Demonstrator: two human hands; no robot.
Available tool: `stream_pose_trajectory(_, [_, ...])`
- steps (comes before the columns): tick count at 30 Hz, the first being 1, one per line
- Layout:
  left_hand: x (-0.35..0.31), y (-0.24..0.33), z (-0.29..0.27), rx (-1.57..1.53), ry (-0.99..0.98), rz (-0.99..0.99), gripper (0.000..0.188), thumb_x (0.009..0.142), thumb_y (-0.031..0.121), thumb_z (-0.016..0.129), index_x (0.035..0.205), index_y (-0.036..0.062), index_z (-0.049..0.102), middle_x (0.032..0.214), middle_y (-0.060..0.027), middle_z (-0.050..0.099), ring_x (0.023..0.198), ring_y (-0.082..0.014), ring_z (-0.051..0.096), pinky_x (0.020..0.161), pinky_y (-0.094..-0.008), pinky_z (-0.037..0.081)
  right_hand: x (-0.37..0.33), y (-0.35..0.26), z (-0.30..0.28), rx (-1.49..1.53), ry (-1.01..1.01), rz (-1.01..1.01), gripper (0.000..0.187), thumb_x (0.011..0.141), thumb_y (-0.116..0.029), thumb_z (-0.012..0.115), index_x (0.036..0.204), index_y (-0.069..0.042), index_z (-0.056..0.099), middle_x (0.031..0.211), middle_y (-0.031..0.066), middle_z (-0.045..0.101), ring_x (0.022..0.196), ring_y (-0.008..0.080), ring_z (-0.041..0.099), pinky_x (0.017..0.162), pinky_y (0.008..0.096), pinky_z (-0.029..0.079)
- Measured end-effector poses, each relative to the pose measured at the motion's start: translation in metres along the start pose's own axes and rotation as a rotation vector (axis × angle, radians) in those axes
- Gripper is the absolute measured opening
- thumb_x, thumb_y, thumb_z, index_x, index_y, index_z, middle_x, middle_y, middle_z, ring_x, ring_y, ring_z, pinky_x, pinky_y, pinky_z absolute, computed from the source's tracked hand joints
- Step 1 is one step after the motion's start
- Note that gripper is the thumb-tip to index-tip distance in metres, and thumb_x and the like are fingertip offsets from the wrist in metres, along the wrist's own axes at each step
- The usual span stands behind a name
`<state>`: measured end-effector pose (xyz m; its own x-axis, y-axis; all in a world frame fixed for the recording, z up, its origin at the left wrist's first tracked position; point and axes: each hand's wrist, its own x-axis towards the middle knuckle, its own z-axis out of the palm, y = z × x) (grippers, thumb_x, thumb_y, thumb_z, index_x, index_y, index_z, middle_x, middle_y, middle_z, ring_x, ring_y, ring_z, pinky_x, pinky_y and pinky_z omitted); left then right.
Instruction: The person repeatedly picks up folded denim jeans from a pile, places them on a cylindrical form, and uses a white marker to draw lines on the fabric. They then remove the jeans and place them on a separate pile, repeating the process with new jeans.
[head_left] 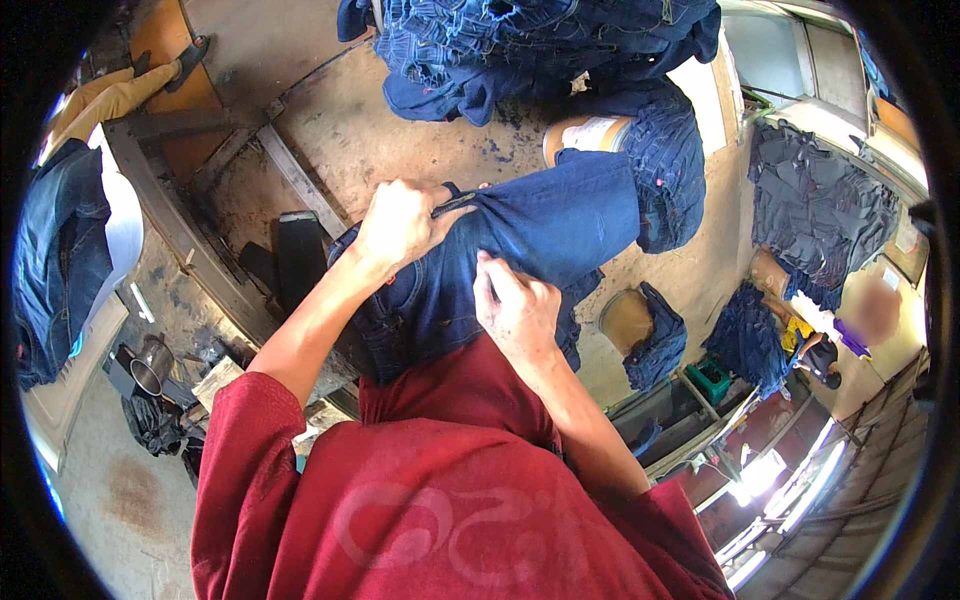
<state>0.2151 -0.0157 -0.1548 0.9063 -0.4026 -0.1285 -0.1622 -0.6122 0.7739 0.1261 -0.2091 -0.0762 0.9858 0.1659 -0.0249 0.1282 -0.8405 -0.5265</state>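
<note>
Two hands work on dark blue jeans pulled over a form

The left hand [400, 222] grasps the jeans [520, 255] at the waist edge with clenched fingers; the right hand [515, 308] pinches the cloth just beside it. The jeans lie in front of the red-shirted person, long axis running toward upper right, near a denim pile [540, 45]
</note>
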Motion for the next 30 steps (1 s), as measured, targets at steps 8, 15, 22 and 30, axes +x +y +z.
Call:
stream_pose_trajectory(8, [0.0001, -0.0007, 0.0008, -0.018, 0.016, 0.0, 0.024, 0.092, 0.028, 0.088, 0.1, 0.0049, 0.084, 0.084, -0.0174, 0.077, 0.075, -0.0391, 0.076, 0.067, -0.043, 0.062, 0.0009, 0.0035, -0.0031, -0.002, -0.082, 0.06, 0.008, 0.094, -0.002, 0.078, 0.099, -0.007, 0.076, 0.071, 0.0106, 0.074, 0.056, 0.025, 0.073, 0.05, 0.0369, 0.055])
stream_pose_trajectory(15, [0.0001, -0.0009, 0.0026, -0.009, 0.005, 0.001, 0.025, 0.092, 0.026, 0.088, 0.101, 0.0036, 0.084, 0.084, -0.0182, 0.077, 0.072, -0.0386, 0.076, 0.066, -0.0434, 0.061, 0.0026, 0.0041, -0.0036, 0.01, -0.051, 0.064, 0.004, 0.096, -0.006, 0.076, 0.1, -0.007, 0.076, 0.07, 0.0103, 0.073, 0.055, 0.0257, 0.072, 0.051, 0.0376, 0.056])
stream_pose_trajectory(22, [0.0021, -0.0006, 0.0014, -0.006, 0.025, 0.025, 0.026, 0.092, 0.027, 0.088, 0.1, 0.0025, 0.084, 0.085, -0.0191, 0.077, 0.073, -0.0376, 0.077, 0.065, -0.0425, 0.061, 0.0005, 0.006, -0.0041, 0.017, -0.021, 0.079, 0.007, 0.096, -0.006, 0.076, 0.102, -0.008, 0.077, 0.064, 0.0085, 0.068, 0.052, 0.0243, 0.071, 0.049, 0.0371, 0.054])
stream_pose_trajectory(30, [0.0011, 0.0008, 0.0066, -0.009, 0.098, 0.046, 0.029, 0.091, 0.032, 0.089, 0.084, 0.0055, 0.078, 0.071, -0.017, 0.071, 0.068, -0.0372, 0.074, 0.064, -0.044, 0.061, 0.0003, 0.0087, -0.0021, 0.013, -0.025, 0.062, 0.004, 0.097, -0.008, 0.075, 0.1, -0.009, 0.077, 0.069, 0.0089, 0.072, 0.053, 0.0242, 0.072, 0.05, 0.037, 0.055])
